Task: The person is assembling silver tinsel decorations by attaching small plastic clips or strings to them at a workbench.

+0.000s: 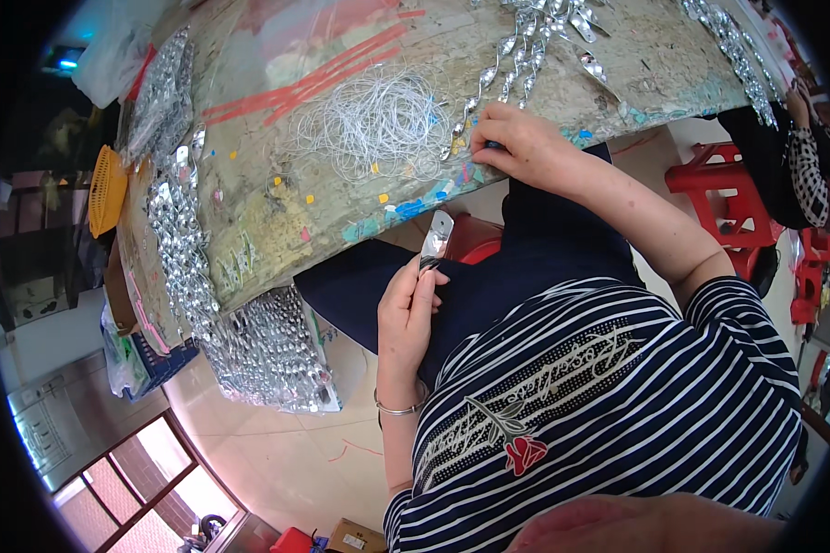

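My left hand [406, 318] is closed around a shiny silver strip [437, 236], held below the table edge. The strip's rounded upper end has a small hole; its lower part is hidden in my fingers. Over the front edge of the table [258, 221], my right hand [530, 152] has its fingers pinched together. What they hold, if anything, is too small to make out. Beside those fingers hang strands of twisted silver pieces [512, 64]. A tangled heap of clear thread [369, 124] lies left of my right hand. One loose twisted silver piece [596, 70] rests beyond it.
Silver strands [180, 230] drape over the table's left edge, above a bundle of silver pieces [267, 355]. More strands [738, 55] hang at the far right. A yellow basket [107, 191] is at left. Red stools [724, 189] stand at right, near another person [807, 157].
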`<state>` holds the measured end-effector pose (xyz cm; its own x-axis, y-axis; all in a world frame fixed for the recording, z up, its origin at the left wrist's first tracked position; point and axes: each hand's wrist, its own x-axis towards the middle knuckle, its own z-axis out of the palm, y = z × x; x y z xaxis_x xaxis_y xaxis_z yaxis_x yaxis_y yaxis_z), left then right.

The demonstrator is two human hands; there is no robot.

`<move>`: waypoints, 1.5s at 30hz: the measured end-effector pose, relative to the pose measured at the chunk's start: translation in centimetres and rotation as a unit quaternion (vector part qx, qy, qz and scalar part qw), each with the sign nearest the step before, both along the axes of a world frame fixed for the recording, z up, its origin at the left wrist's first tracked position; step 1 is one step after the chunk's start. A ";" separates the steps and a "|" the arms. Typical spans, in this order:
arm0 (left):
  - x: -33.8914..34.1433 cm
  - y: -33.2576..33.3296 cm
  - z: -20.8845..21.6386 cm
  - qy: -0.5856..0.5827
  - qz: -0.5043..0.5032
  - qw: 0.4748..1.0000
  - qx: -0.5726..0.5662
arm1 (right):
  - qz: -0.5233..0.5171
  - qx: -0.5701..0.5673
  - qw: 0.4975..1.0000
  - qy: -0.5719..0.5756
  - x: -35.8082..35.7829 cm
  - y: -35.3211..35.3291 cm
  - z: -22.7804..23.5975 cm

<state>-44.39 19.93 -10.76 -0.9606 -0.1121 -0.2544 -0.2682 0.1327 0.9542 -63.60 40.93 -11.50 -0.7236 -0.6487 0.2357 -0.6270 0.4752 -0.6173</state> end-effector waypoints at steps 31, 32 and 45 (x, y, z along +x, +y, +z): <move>-1.4 0.6 3.6 0.083 0.000 0.996 0.038 | 0.110 -0.205 0.906 -0.353 7.2 -0.1 8.6; -1.2 0.3 3.7 0.065 0.015 0.997 0.039 | 0.096 -0.195 0.914 -0.344 6.8 0.1 8.9; 0.6 -2.7 2.1 0.036 0.065 0.995 -0.066 | -0.061 -0.177 0.950 -0.249 2.6 4.5 6.6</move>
